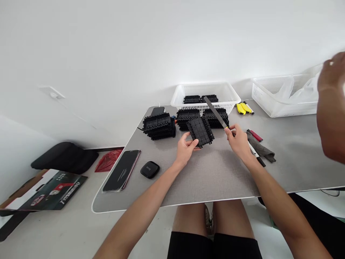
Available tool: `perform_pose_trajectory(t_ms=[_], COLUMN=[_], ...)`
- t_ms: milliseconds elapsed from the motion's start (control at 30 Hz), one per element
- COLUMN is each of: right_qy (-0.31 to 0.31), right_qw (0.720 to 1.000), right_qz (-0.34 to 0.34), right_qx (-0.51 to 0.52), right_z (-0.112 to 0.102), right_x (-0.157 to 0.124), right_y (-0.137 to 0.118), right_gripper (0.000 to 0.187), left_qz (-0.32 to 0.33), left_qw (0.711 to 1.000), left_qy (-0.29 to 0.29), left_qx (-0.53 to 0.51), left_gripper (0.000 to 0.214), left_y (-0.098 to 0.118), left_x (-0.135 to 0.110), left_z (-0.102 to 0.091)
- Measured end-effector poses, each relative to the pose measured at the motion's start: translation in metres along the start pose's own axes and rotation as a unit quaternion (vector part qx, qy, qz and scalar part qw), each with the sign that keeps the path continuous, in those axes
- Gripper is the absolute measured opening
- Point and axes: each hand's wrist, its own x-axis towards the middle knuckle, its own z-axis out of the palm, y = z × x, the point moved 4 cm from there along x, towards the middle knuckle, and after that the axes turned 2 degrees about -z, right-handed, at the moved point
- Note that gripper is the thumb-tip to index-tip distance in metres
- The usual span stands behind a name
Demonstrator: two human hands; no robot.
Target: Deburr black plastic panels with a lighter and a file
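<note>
My left hand [185,149] grips a black plastic panel [200,131] by its lower left edge, holding it tilted above the table. The panel has a ribbed grid face and toothed sides. In my right hand [238,141] is a flat metal file [215,112], pinched near its handle end and pointing up and to the left. The file's blade is beside the panel, apart from its upper right side. Behind them stand stacks of similar black panels [188,117], with another stack [159,125] to the left.
A white basket [206,86] holds more panels at the back. Another white basket [285,108] with plastic bags stands right, near another person's arm [331,111]. On the table [205,180] lie a phone [122,169], black case [150,169], yellow pieces [243,108], grey cloth [261,145] and red lighter-like item [255,135].
</note>
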Motion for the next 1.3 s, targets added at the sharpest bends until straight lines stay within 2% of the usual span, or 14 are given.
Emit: perform_pose_trajectory(t_ms=[100,200,400,500,733,900,1067,1300], right_qy=[-0.038,-0.080,-0.128,-0.132,-0.101,-0.114,-0.106,-0.103], right_qw=[0.989,0.968,0.939,0.930,0.935,0.948,0.961,0.970], right_qz=[0.039,0.078,0.106,0.108,0.103,0.081,0.052,0.040], right_qx=[0.140,0.224,0.299,0.327,0.323,0.286,0.251,0.217], right_z=[0.010,0.020,0.026,0.023,0.010,0.009,0.007,0.007], right_x=[-0.001,-0.003,-0.008,-0.009,-0.003,0.000,0.002,0.001], right_y=[0.000,-0.002,-0.007,-0.010,-0.010,-0.004,-0.001,-0.003], right_gripper=[0.042,0.046,0.043,0.042,0.040,0.039,0.039,0.037], left_qz=[-0.037,-0.058,-0.053,-0.061,-0.063,-0.095,-0.099,-0.103], left_qw=[0.997,0.990,0.985,0.983,0.984,0.976,0.980,0.980], left_qy=[-0.035,-0.078,-0.136,-0.159,-0.123,-0.153,-0.157,-0.167], left_qx=[-0.053,-0.103,-0.092,-0.074,-0.114,-0.118,-0.066,-0.020], left_gripper=[0.064,0.062,0.061,0.061,0.051,0.053,0.051,0.064], left_y=[0.000,0.001,0.000,-0.001,0.003,0.003,0.004,0.003], left_x=[-0.001,-0.003,-0.009,-0.011,-0.005,-0.006,-0.008,-0.010], left_z=[0.003,0.008,0.016,0.019,0.011,0.011,0.013,0.015])
